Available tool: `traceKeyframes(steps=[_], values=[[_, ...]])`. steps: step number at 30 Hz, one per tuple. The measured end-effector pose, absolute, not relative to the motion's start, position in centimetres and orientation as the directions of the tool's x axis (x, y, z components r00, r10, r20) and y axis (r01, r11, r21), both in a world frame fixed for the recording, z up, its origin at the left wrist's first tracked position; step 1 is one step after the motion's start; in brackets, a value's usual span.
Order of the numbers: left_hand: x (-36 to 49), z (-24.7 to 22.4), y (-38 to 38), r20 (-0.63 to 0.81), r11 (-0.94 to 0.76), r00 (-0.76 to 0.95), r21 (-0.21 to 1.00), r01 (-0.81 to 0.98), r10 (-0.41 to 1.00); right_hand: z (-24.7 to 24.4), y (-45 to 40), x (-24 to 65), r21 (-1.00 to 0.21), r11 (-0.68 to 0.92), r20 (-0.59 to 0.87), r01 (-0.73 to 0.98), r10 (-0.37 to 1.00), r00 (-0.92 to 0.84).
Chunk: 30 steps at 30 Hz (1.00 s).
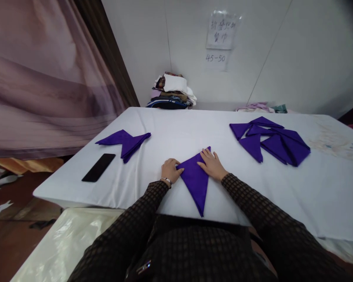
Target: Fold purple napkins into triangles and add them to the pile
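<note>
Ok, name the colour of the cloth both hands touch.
The cloth is purple, shown in the head view.

We have one cloth (194,176) on the counter (276,196) in front of us, our left hand (171,170) on its left corner, our right hand (213,164) on its right side. To the left we have some cloths (130,144), with the phone (99,167) just nearer to us. To the right we have a heap of cloths (274,149). Behind the counter, a pile of clothes (173,93) sits by the wall (259,47), and papers (220,33) are up on the wall, right of the pile
</note>
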<state>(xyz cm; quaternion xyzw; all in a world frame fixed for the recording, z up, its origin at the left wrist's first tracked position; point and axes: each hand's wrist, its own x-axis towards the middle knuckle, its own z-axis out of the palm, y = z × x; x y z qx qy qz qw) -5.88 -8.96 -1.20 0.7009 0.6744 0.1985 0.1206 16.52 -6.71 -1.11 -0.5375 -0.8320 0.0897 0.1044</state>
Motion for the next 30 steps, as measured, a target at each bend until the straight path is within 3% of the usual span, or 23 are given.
traceKeyframes(steps=[11, 23, 30], values=[[-5.9, -1.2, -9.2, 0.131, -0.043, -0.028, 0.509, 0.860, 0.991, -2.4, -7.9, 15.4, -0.239, 0.470, 0.026, 0.850, 0.878, -0.478], [-5.8, -1.4, -9.3, 0.148, -0.057, -0.014, 0.460, 0.886, 0.989, -0.6, -9.1, 13.6, -0.206, 0.550, 0.094, 0.809, 0.834, -0.544], [-5.9, -0.8, -9.6, 0.125, -0.031, -0.016, 0.371, 0.928, 0.992, -1.5, -9.5, 12.9, -0.249, 0.534, 0.019, 0.808, 0.837, -0.547]])
